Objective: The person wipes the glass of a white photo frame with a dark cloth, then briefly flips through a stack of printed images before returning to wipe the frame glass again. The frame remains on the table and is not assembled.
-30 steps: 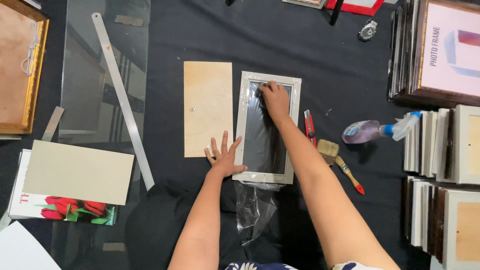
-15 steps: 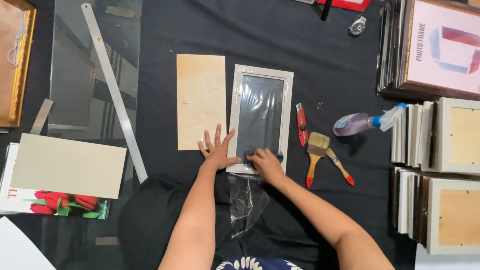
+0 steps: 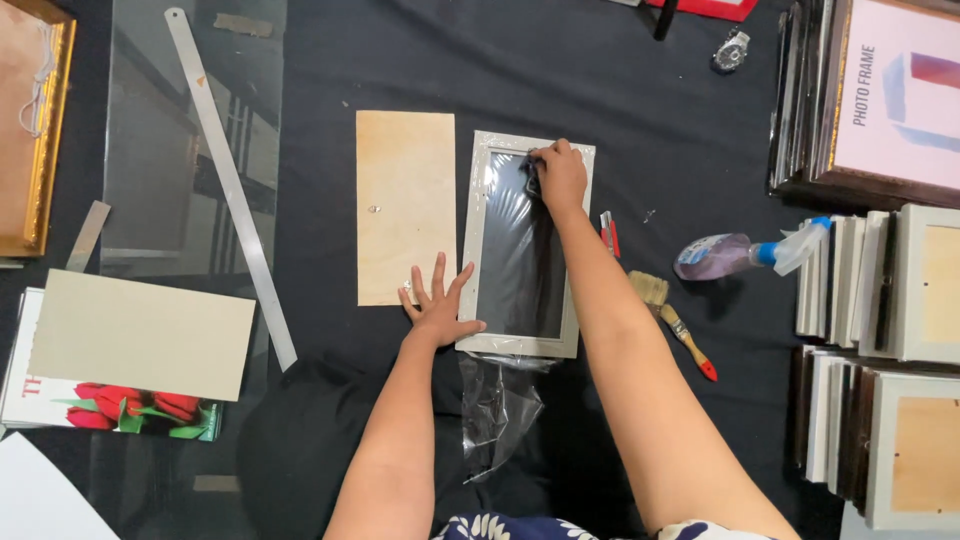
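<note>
A pale picture frame (image 3: 522,344) lies flat on the black cloth, its dark glass streaked. My left hand (image 3: 437,303) rests open with fingers spread on the frame's lower left corner. My right hand (image 3: 558,176) is closed on a small dark cloth (image 3: 531,177), pressing it on the glass near the frame's top. A wooden backing board (image 3: 405,205) lies just left of the frame. Crumpled clear plastic wrap (image 3: 497,405) trails from the frame's bottom edge.
A brush (image 3: 670,320), a red cutter (image 3: 608,233) and a spray bottle (image 3: 745,253) lie right of my right arm. Stacks of frames (image 3: 880,280) fill the right side. A metal ruler (image 3: 228,180) lies on a glass sheet (image 3: 160,150), with a beige card (image 3: 140,335) at left.
My right hand has swept from the frame's top down to its bottom edge and back up to the top. My left hand has stayed on the lower left corner.
</note>
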